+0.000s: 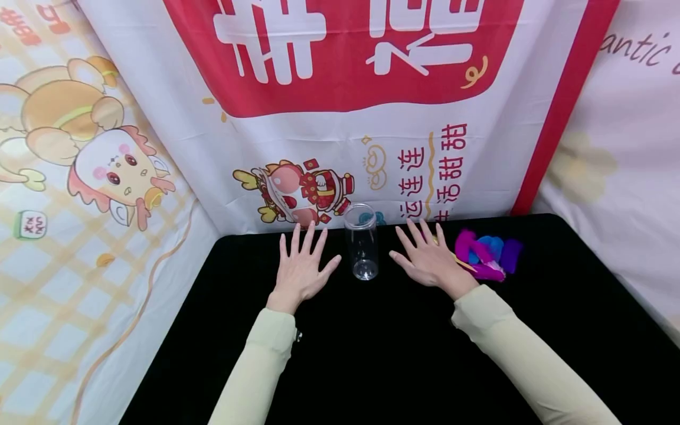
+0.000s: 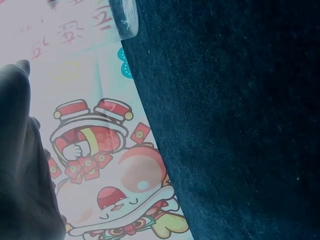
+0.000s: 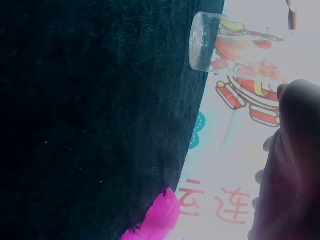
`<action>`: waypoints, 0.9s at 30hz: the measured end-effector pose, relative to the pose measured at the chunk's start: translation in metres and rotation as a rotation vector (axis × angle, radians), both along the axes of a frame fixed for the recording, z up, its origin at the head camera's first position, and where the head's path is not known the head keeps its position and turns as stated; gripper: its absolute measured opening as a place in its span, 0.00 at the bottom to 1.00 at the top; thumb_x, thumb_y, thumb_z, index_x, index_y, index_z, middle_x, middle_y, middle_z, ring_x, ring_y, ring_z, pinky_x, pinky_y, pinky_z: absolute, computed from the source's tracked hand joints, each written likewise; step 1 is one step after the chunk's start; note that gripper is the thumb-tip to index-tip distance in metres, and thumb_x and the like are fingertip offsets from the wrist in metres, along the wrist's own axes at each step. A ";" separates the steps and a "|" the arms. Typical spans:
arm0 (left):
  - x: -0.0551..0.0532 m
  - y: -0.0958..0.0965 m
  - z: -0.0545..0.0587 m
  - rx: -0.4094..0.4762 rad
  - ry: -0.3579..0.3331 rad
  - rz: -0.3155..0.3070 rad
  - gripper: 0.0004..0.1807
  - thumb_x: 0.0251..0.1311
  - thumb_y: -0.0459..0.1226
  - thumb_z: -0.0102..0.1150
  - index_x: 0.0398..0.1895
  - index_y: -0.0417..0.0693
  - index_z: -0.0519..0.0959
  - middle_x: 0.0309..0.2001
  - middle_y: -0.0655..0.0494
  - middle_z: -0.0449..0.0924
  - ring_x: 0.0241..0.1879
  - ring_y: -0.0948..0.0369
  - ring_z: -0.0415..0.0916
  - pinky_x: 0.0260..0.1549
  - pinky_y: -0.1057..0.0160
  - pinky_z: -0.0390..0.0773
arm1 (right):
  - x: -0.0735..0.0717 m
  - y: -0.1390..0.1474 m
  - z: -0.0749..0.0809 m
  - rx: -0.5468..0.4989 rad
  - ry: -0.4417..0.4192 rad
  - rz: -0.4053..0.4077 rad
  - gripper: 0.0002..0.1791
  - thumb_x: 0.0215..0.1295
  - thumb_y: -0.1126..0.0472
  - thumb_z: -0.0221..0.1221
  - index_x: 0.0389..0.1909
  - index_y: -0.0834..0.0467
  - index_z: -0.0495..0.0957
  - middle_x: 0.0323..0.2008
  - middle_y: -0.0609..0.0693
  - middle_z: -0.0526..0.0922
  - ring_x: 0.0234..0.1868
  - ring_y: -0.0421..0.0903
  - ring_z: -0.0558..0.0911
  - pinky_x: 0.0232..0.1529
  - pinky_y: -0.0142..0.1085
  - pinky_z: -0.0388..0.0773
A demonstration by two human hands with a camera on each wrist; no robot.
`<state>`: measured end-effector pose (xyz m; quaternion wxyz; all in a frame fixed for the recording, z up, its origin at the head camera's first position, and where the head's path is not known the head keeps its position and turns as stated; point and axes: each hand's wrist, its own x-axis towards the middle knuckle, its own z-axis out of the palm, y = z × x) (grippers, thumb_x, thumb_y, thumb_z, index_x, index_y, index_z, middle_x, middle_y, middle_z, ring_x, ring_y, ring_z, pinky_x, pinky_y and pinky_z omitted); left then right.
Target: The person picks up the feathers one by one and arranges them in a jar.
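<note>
Both sides now, flanking the clear jar (image 1: 363,245) with left grip (image 1: 301,268) and right grip (image 1: 429,260), showing straight, spread fingers on each, standing apart from its wall! Seeing it rising upright on the black counter (image 1: 382,354), near the back edge by the printed backdrop (image 1: 329,127). Spotting magenta, blue and purple feathers (image 1: 482,252) lying just beside the right grip.

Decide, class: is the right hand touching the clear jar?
Apart: the head view plainly shows a strip of black table between the right hand and the clear jar.
</note>
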<state>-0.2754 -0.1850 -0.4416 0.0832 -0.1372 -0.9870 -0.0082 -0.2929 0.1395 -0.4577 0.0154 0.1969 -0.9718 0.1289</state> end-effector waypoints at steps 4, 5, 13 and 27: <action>0.002 0.001 -0.002 0.009 -0.015 -0.001 0.44 0.69 0.74 0.24 0.83 0.70 0.40 0.84 0.60 0.26 0.81 0.46 0.24 0.74 0.35 0.29 | 0.002 -0.001 0.000 -0.009 -0.001 0.001 0.42 0.78 0.31 0.34 0.83 0.50 0.48 0.82 0.58 0.42 0.81 0.64 0.36 0.74 0.64 0.24; 0.003 0.001 -0.002 0.009 -0.018 -0.001 0.45 0.68 0.74 0.24 0.83 0.70 0.40 0.84 0.59 0.26 0.81 0.45 0.25 0.74 0.35 0.29 | 0.003 -0.001 0.000 -0.009 -0.001 -0.001 0.42 0.78 0.31 0.34 0.83 0.50 0.48 0.82 0.58 0.43 0.81 0.64 0.36 0.74 0.63 0.24; 0.000 0.000 -0.001 0.017 0.003 -0.018 0.45 0.68 0.74 0.24 0.83 0.70 0.40 0.83 0.61 0.26 0.81 0.47 0.23 0.74 0.35 0.28 | 0.005 -0.003 0.006 -0.021 0.015 0.009 0.41 0.79 0.31 0.34 0.83 0.50 0.47 0.82 0.57 0.42 0.81 0.62 0.35 0.74 0.63 0.24; -0.001 0.005 -0.006 0.053 0.009 -0.046 0.45 0.69 0.74 0.25 0.84 0.68 0.42 0.84 0.60 0.29 0.81 0.46 0.26 0.74 0.34 0.31 | 0.009 0.004 0.004 -0.069 0.052 0.024 0.40 0.79 0.33 0.37 0.83 0.51 0.49 0.82 0.58 0.43 0.81 0.64 0.37 0.74 0.66 0.26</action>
